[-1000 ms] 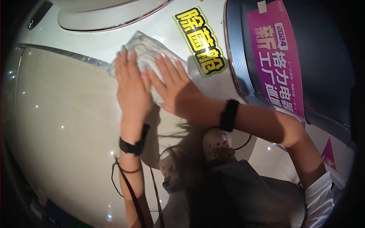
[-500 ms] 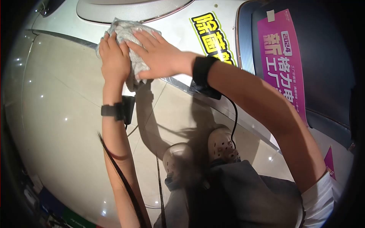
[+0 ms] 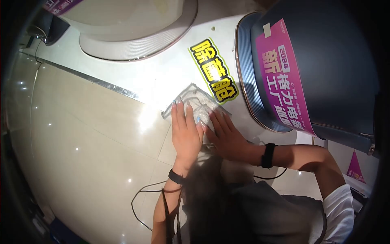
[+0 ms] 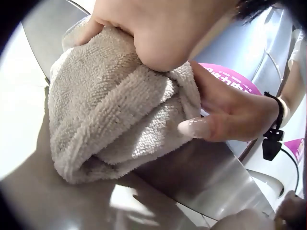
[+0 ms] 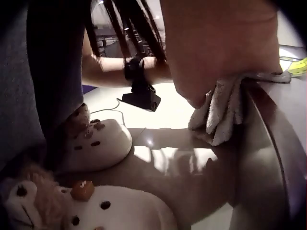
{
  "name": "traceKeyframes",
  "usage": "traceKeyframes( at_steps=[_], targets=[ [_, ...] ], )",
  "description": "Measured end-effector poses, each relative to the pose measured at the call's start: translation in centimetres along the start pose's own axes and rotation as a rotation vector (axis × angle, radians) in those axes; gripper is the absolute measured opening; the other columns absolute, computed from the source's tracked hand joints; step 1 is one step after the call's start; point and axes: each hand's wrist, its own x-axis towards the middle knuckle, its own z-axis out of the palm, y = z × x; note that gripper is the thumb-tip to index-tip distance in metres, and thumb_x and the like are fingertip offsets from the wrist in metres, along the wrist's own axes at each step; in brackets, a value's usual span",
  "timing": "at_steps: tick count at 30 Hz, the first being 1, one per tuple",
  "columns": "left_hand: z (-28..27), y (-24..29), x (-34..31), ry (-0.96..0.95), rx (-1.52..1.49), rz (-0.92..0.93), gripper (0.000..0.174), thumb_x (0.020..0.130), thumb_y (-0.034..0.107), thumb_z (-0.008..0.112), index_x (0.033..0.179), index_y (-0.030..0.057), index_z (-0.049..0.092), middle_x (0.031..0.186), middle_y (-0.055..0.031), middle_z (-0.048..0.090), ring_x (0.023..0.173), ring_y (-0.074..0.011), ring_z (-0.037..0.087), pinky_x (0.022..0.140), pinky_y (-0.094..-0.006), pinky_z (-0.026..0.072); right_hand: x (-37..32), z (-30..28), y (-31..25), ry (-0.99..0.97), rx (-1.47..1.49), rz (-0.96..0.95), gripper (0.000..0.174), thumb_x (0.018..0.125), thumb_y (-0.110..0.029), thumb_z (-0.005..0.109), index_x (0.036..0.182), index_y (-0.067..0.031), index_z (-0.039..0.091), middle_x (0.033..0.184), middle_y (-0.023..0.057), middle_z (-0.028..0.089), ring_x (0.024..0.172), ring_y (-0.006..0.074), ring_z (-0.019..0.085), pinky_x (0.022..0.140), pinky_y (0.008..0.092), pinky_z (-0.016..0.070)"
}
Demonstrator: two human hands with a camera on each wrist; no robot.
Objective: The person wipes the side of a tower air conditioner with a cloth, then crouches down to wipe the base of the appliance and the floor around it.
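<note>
A light grey terry towel (image 3: 198,102) lies bunched over the front edge of a white platform (image 3: 122,75). My left hand (image 3: 186,136) presses on it with fingers stretched forward. Beside it, my right hand (image 3: 228,140) lies on the towel's right part, fingers straight and the two thumbs close together. The left wrist view shows the thick folds of the towel (image 4: 96,96), with the right thumb along its lower edge. In the right wrist view, towel folds (image 5: 221,112) hang over the metal-trimmed edge beneath the right hand (image 5: 220,52).
A yellow-and-black lettered sticker (image 3: 213,71) is on the platform just beyond the towel. A dark blue appliance (image 3: 341,69) with a pink label stands at right, a pale round-based one (image 3: 134,44) at upper left. White clogs (image 5: 103,148) are on the floor below.
Both hands and the towel first went left along the platform edge, then came back right and closer to the body, now below the sticker. The head view has shifted too.
</note>
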Motion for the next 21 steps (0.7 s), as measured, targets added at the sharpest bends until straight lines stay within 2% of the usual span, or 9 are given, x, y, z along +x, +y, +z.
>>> traceKeyframes(
  at_steps=[2,5,6,8,12,14,18,20,21],
  targets=[
    [0.1,-0.7,0.5,0.006,0.014,0.043,0.053,0.076,0.009,0.060,0.125,-0.0039,0.046,0.134,-0.0229,0.042,0.130,-0.0419,0.034,0.100,-0.0424,0.0406,0.6,-0.6,0.3,-0.016,0.067,-0.029,0.083,0.070,-0.027,0.073,0.138,-0.0016,0.030,0.140,0.0386,0.018,0.131,0.0533,0.022,0.104,0.0619,0.0244],
    [0.3,-2.1,1.5,0.075,0.057,0.056,0.049,0.077,0.008,0.060,0.123,-0.0032,0.048,0.131,-0.0213,0.044,0.129,-0.0402,0.035,0.097,-0.0412,0.0436,3.8,-1.8,0.2,-0.111,0.165,0.037,0.083,0.071,-0.024,0.072,0.140,-0.0054,0.030,0.142,0.0368,0.015,0.132,0.0515,0.022,0.105,0.0585,0.0252],
    [0.3,-2.5,1.7,0.097,0.047,0.043,0.047,0.078,0.007,0.060,0.122,-0.0030,0.048,0.131,-0.0207,0.044,0.129,-0.0399,0.035,0.097,-0.0413,0.0436,5.1,-1.7,0.4,-0.103,0.159,0.030,0.083,0.071,-0.024,0.072,0.140,-0.0054,0.030,0.142,0.0368,0.015,0.132,0.0515,0.022,0.105,0.0585,0.0252],
    [0.3,-3.4,2.1,0.103,0.049,0.008,0.046,0.079,0.007,0.059,0.122,-0.0032,0.048,0.132,-0.0207,0.042,0.129,-0.0403,0.034,0.098,-0.0420,0.0432,7.7,-1.4,0.9,0.162,0.268,-0.013,0.084,0.069,-0.022,0.072,0.140,-0.0021,0.030,0.141,0.0346,0.023,0.131,0.0468,0.028,0.104,0.0524,0.0280],
    [-1.1,-6.2,3.5,0.147,0.031,-0.043,0.044,0.081,0.006,0.056,0.123,-0.0040,0.046,0.135,-0.0207,0.037,0.130,-0.0412,0.031,0.100,-0.0436,0.0400,12.0,-0.1,0.4,0.128,0.156,-0.037,0.080,0.073,-0.020,0.068,0.141,-0.0031,0.029,0.142,0.0323,0.021,0.132,0.0463,0.026,0.107,0.0488,0.0264],
    [-2.4,-7.7,4.6,0.167,0.039,-0.033,0.045,0.082,0.008,0.055,0.124,-0.0040,0.044,0.136,-0.0215,0.036,0.131,-0.0412,0.030,0.102,-0.0439,0.0377,14.0,0.0,0.1,0.127,0.126,-0.058,0.080,0.073,-0.019,0.067,0.139,0.0010,0.028,0.143,0.0321,0.022,0.133,0.0461,0.025,0.107,0.0488,0.0256],
    [-5.8,-11.5,7.2,0.047,0.224,0.136,0.046,0.086,0.017,0.050,0.126,-0.0032,0.041,0.136,-0.0230,0.036,0.132,-0.0410,0.029,0.102,-0.0431,0.0385,17.2,0.3,-0.3,0.107,0.130,-0.072,0.094,0.065,-0.030,0.074,0.139,0.0034,0.028,0.144,0.0318,0.022,0.135,0.0427,0.025,0.110,0.0465,0.0212],
    [-7.8,-12.6,8.8,-0.135,0.260,0.171,0.046,0.087,0.020,0.049,0.126,-0.0024,0.041,0.138,-0.0240,0.035,0.133,-0.0408,0.028,0.101,-0.0421,0.0397,18.5,0.3,-0.7,0.130,0.126,-0.083,0.096,0.065,-0.035,0.075,0.139,0.0046,0.028,0.145,0.0299,0.023,0.136,0.0400,0.024,0.111,0.0453,0.0190],
    [-8.2,-13.2,9.6,-0.209,0.231,0.122,0.051,0.087,0.020,0.050,0.131,-0.0022,0.039,0.146,-0.0242,0.024,0.137,-0.0408,0.020,0.099,-0.0468,0.0411,19.1,0.1,-0.9,0.150,0.022,-0.121,0.097,0.066,-0.037,0.074,0.139,0.0053,0.026,0.145,0.0290,0.022,0.137,0.0389,0.023,0.112,0.0452,0.0188]
  ],
)
